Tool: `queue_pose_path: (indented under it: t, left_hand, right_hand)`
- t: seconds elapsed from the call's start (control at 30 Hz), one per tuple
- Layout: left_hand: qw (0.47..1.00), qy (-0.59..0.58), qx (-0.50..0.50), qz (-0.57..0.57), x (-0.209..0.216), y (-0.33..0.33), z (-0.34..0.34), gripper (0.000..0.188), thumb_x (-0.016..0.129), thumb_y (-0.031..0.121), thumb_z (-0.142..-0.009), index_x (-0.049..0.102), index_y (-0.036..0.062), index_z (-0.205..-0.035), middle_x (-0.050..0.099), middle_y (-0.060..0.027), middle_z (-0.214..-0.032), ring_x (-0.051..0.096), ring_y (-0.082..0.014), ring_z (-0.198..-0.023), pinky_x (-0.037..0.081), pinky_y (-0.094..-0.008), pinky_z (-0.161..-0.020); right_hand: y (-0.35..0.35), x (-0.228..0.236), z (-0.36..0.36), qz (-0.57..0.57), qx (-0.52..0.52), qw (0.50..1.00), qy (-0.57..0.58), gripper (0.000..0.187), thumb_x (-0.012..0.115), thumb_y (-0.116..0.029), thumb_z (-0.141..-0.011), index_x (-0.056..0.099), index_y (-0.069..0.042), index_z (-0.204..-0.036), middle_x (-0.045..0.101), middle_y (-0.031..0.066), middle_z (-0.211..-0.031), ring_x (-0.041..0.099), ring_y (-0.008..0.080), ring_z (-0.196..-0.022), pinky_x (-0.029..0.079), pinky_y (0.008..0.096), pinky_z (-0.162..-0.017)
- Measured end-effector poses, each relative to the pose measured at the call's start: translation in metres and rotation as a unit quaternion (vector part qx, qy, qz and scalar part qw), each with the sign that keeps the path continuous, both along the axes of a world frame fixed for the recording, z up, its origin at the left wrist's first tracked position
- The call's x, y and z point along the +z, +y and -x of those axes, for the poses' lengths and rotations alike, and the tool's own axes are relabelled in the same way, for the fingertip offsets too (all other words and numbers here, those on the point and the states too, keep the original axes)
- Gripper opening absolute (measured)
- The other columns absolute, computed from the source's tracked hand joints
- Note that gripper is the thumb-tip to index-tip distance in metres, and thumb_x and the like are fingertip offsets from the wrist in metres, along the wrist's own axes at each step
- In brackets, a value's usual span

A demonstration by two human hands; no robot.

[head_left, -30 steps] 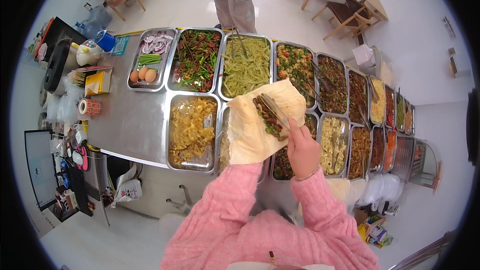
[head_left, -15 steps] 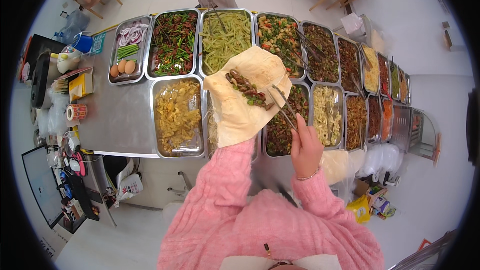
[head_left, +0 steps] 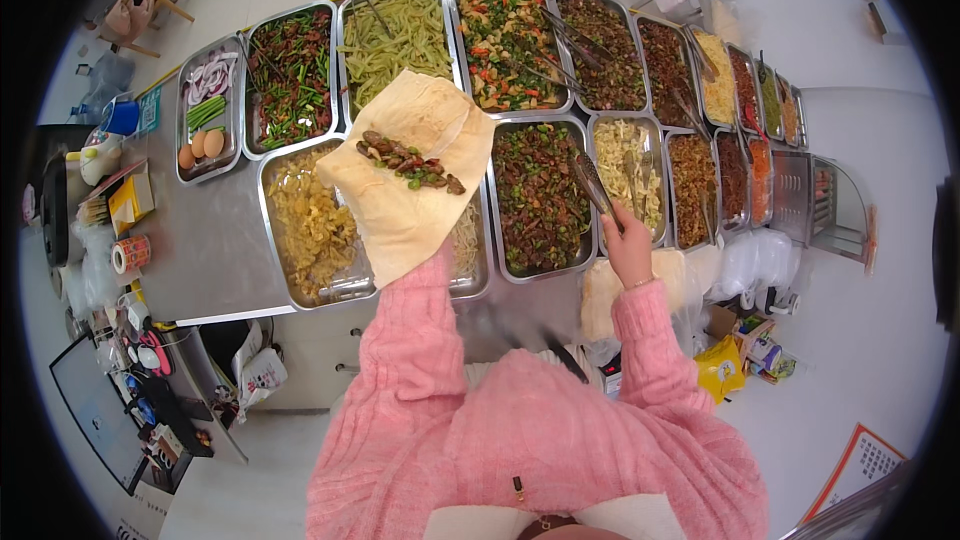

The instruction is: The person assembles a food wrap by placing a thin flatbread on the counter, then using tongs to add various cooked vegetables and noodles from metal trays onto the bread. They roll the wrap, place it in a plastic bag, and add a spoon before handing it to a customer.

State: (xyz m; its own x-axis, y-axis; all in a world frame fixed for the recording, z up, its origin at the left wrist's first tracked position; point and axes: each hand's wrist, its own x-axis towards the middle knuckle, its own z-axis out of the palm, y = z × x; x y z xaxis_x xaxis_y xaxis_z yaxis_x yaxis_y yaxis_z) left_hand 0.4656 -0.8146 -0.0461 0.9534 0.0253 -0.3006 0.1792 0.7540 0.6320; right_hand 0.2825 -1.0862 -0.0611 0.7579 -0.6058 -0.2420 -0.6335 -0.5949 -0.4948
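Pink sleeves (head_left: 410, 335) reach over the worktop (head_left: 205, 245). We see the flatbread (head_left: 395, 220) above the yellow food (head_left: 312, 225), partly hiding it, with meat filling (head_left: 410, 164) across its middle; our left hand is concealed under it, so we cannot tell how its fingers are set. Our right hand (head_left: 630, 248) has its fingers wrapped around tongs (head_left: 598, 187), tips over dark meat (head_left: 537, 200).

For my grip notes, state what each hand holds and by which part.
The right hand holds the tongs by their near end. The left sleeve goes under the flatbread, which hides that hand and its hold.
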Motion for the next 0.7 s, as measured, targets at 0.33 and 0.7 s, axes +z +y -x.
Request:
queue_pose_path:
  t: [0.33,0.7]
  left_hand:
    - [0.999,0.014,-0.026,0.033,0.003,-0.016,0.004,0.061,0.072,0.033,-0.079,0.058,0.0032,-0.130,0.065,-0.0162,-0.114,0.064,-0.0362,-0.106,0.053,-0.0486,-0.092]
    - [0.995,0.032,-0.065,0.064,0.003,-0.055,0.018,0.062,0.071,0.036,-0.080,0.058,0.0030,-0.130,0.065,-0.0161,-0.115,0.064,-0.0359,-0.107,0.053,-0.0492,-0.092]
  right_hand:
    - [-0.016,-0.042,0.001,0.073,0.049,0.996,0.008,0.029,0.065,-0.023,-0.097,0.074,-0.004,-0.117,0.073,0.0240,-0.102,0.070,0.0422,-0.094,0.055,0.0469,-0.082]
    - [0.080,0.059,-0.004,-0.121,0.140,0.974,-0.134,0.028,0.067,-0.008,-0.098,0.068,0.003,-0.123,0.070,0.0154,-0.093,0.064,0.0228,-0.076,0.050,0.0329,-0.070]
